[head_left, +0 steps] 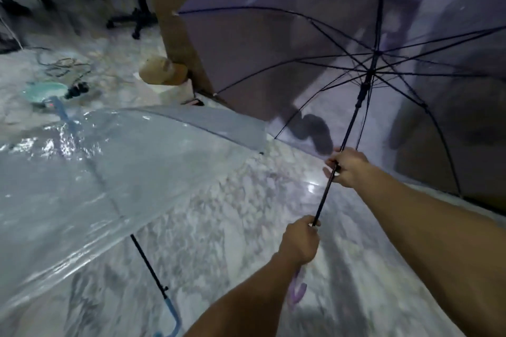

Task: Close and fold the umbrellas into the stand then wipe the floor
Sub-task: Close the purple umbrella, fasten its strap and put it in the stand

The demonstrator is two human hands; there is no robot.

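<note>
Purple-tinted plastic, the open umbrella (315,35) is tilting up at far right; the left hand (299,241) is wrapping its shaft above the crook, the right hand (346,165) is gripping higher. Slide that right hand up to the runner (362,91), probably latched, and draw it down steadily.

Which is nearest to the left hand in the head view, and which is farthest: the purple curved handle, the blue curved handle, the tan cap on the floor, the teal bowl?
From the left hand, nearest first:
1. Purple curved handle, just below that hand.
2. Blue curved handle, lower left.
3. Tan cap, far up and left by the cardboard box.
4. Teal bowl, farthest left.
</note>
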